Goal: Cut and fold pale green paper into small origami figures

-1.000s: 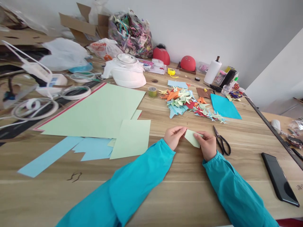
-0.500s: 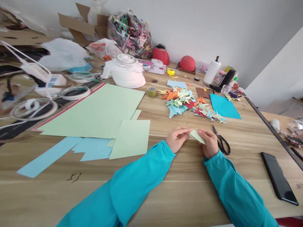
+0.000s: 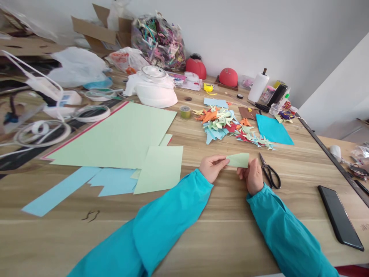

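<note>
Turning the light green paper piece (image 3: 238, 159) has brought it from a slanted position, pinched in your right hand half a second ago, to a nearly level strip extending from your left hand (image 3: 213, 168). The piece is now just left of the scissors (image 3: 270, 172), which serve as the reference for all positions below. Your left hand is closed in a thumb-and-finger pinch on the piece's left end. Your right hand (image 3: 252, 175), immediately left of the scissors, has let go of its earlier pinch; its fingers are half curled at the right end, and contact with the paper cannot be confirmed. Judged from this change, you are repositioning the piece during folding rather than pressing a crease.

The wood-grain tabletop (image 3: 184, 231) carries the following items. Beyond the scissors and slightly left: a pile of folded paper cranes (image 3: 220, 123). Directly beyond: a turquoise sheet (image 3: 273, 129). Right and nearer to you: a smartphone (image 3: 341, 217). Well left: a large light green sheet (image 3: 121, 134), a smaller light green sheet (image 3: 161, 169) overlapping it, and a blue paper strip (image 3: 62, 190). Far beyond and left: a thread spool (image 3: 185, 112), a yellow tape measure (image 3: 208, 87), a stuffed clear bag (image 3: 158, 42) and an open cardboard box (image 3: 93, 30). Behind everything, farthest from the scissors, stands a pale wall (image 3: 245, 34).
</note>
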A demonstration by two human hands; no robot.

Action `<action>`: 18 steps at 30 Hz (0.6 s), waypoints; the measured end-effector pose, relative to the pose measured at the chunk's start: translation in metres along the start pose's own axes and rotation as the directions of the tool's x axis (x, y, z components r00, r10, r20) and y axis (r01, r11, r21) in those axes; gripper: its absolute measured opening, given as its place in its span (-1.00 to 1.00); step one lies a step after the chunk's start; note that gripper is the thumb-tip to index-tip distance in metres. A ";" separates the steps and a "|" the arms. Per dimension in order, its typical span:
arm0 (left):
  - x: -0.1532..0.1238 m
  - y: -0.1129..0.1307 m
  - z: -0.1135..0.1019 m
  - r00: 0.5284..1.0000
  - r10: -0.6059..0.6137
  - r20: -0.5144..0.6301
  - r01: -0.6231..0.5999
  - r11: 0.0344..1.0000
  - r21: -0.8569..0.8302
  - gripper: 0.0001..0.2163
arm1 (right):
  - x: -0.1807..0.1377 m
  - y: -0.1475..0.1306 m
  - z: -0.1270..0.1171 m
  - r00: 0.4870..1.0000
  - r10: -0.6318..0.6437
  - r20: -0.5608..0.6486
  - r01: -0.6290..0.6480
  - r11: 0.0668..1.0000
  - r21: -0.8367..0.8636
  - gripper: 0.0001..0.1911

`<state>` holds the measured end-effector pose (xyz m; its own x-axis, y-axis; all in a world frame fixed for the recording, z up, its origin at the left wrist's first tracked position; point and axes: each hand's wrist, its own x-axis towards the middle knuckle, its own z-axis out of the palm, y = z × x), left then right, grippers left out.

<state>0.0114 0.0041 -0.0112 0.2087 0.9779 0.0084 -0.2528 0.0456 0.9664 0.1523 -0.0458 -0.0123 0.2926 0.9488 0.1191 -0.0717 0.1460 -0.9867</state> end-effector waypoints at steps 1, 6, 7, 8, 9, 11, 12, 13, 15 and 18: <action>0.000 0.001 0.000 1.000 -0.005 -0.002 0.005 1.000 -0.004 -0.74 | 0.000 0.000 0.000 1.000 -0.006 0.012 0.006 1.000 0.002 -0.36; -0.001 0.004 0.000 0.999 0.033 0.017 -0.034 0.998 0.043 -0.80 | 0.000 -0.008 0.003 0.998 0.034 0.049 -0.029 0.994 -0.104 -0.70; -0.002 0.005 0.000 0.999 0.038 0.014 -0.039 0.998 0.050 -0.81 | 0.000 -0.010 0.004 0.998 0.035 0.049 -0.028 0.992 -0.124 -0.73; -0.003 0.005 0.001 0.999 0.044 0.013 -0.044 0.998 0.050 -0.81 | -0.001 -0.010 0.005 0.998 0.033 0.048 -0.026 0.991 -0.132 -0.75; -0.003 0.006 0.001 0.998 0.052 0.019 -0.053 0.998 0.045 -0.81 | -0.001 -0.010 0.005 0.998 0.031 0.047 -0.024 0.991 -0.132 -0.76; -0.004 0.008 0.002 0.996 0.077 0.046 -0.079 0.996 0.033 -0.82 | 0.000 -0.010 0.005 0.998 0.029 0.050 -0.022 0.992 -0.122 -0.78; -0.004 0.009 0.002 0.994 0.091 0.063 -0.092 0.995 0.028 -0.83 | 0.000 -0.009 0.004 0.998 0.028 0.053 -0.021 0.993 -0.115 -0.78; -0.004 0.009 0.002 0.992 0.101 0.080 -0.103 0.994 0.023 -0.83 | 0.000 -0.008 0.004 0.998 0.028 0.057 -0.022 0.994 -0.108 -0.79; -0.003 0.010 0.001 0.989 0.112 0.098 -0.114 0.993 0.012 -0.83 | 0.001 -0.007 0.003 0.998 0.031 0.056 -0.026 0.995 -0.096 -0.80; -0.002 0.009 0.000 0.988 0.111 0.108 -0.111 0.994 -0.008 -0.82 | 0.001 -0.007 0.004 0.998 0.042 0.043 -0.038 0.995 -0.093 -0.80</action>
<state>0.0090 0.0029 -0.0022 0.2802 0.9491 0.1437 -0.2820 -0.0617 0.9574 0.1499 -0.0446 -0.0048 0.2483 0.9652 0.0818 0.0063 0.0828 -0.9965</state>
